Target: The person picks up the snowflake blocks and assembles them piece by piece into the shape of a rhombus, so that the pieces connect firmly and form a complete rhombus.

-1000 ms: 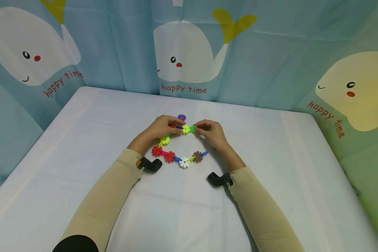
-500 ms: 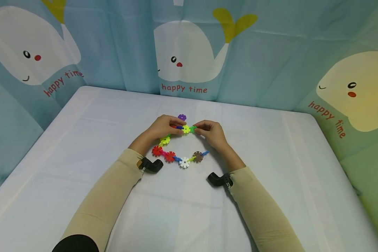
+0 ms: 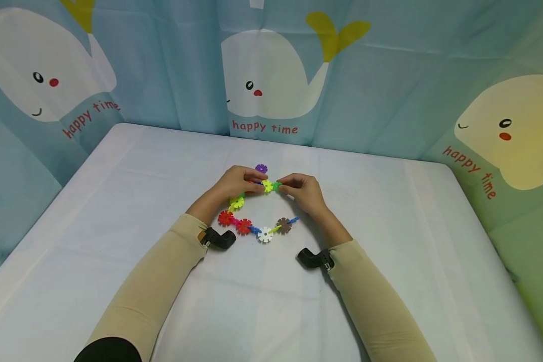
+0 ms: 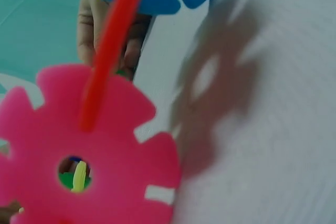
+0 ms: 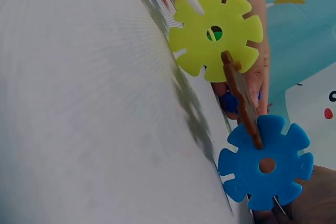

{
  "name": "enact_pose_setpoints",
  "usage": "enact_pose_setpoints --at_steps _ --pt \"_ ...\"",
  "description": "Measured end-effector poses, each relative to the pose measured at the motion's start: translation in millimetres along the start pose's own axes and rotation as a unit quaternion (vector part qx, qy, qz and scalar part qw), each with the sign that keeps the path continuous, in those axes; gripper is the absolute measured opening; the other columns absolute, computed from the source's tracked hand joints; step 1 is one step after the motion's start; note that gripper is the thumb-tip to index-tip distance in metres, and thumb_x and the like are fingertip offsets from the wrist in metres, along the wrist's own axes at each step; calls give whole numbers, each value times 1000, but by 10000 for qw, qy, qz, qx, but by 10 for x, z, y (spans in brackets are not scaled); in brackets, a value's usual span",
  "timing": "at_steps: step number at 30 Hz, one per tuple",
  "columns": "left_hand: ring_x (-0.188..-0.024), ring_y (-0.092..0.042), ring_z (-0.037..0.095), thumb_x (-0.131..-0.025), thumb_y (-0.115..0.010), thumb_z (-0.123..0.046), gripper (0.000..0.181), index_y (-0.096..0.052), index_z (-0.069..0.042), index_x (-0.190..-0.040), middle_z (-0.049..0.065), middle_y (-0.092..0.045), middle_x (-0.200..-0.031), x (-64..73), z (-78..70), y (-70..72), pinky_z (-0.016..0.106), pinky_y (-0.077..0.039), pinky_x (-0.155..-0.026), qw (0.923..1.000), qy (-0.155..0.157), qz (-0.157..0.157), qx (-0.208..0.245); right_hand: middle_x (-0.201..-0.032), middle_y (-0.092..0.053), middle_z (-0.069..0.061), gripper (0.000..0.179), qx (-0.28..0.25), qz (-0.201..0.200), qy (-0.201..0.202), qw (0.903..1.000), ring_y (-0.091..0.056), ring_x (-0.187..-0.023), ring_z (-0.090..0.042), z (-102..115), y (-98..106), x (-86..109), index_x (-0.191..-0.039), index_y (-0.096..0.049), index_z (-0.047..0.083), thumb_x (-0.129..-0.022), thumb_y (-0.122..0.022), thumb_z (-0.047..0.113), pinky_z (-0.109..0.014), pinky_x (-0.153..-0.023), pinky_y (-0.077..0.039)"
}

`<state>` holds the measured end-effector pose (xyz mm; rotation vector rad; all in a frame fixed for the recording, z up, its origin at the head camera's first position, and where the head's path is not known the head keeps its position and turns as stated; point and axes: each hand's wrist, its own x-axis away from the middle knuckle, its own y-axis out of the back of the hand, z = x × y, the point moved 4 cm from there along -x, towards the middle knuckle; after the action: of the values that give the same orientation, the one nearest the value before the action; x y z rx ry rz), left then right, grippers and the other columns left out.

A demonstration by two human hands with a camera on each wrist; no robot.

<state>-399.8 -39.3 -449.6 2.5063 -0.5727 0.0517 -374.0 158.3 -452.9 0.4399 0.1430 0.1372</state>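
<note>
Slotted plastic snowflake discs are linked into a curved chain on the table. My left hand (image 3: pixel 236 182) grips the chain's far part next to a yellow snowflake disc (image 3: pixel 266 186). Between its thumb and fingers, my right hand (image 3: pixel 304 192) pinches a green snowflake disc (image 3: pixel 276 186) that meets the yellow one. Nearer to me, the chain runs through red discs (image 3: pixel 225 218), a white disc (image 3: pixel 265 235) and a brown disc (image 3: pixel 284 225), ending in a blue disc (image 3: pixel 293 220). A pink disc (image 4: pixel 121 182) fills much of the left wrist view. Fingers hide some links.
A purple disc (image 3: pixel 261 168) lies just beyond the left fingers. The white-covered table (image 3: pixel 389 251) is backed by a blue whale-print curtain (image 3: pixel 185 65). Black wrist cameras (image 3: pixel 221 238) jut inward from both cuffs, close to the chain's near part.
The left hand has shifted very slightly right, covering more of the blue link beside the yellow disc. The right hand keeps its pinch on the green disc with hardly any movement.
</note>
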Motion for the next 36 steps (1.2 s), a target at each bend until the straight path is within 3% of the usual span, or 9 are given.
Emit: enact_pose_setpoints --at_steps 13,36 --pt "-120 -57 19 -87 -77 -26 33 -73 -19 -119 1 -68 -125 14 34 -27 37 -42 -108 9976 454 -305 430 -100 -74 -15 14 109 -129 -40 9998 -66 -80 -7 -17 -18 -9 -100 -76 2 -88 -74 9 -18 -72 -53" --pt "-118 -59 20 -87 -76 -23 29 -75 -17 -115 4 -69 -122 3 26 -39 36 -45 -105 9977 410 -372 389 -97 -75 -13 14 410 -203 114 9989 -64 -81 -11 34 -62 -9 -99 -77 3 -88 -75 12 -18 -67 -49"
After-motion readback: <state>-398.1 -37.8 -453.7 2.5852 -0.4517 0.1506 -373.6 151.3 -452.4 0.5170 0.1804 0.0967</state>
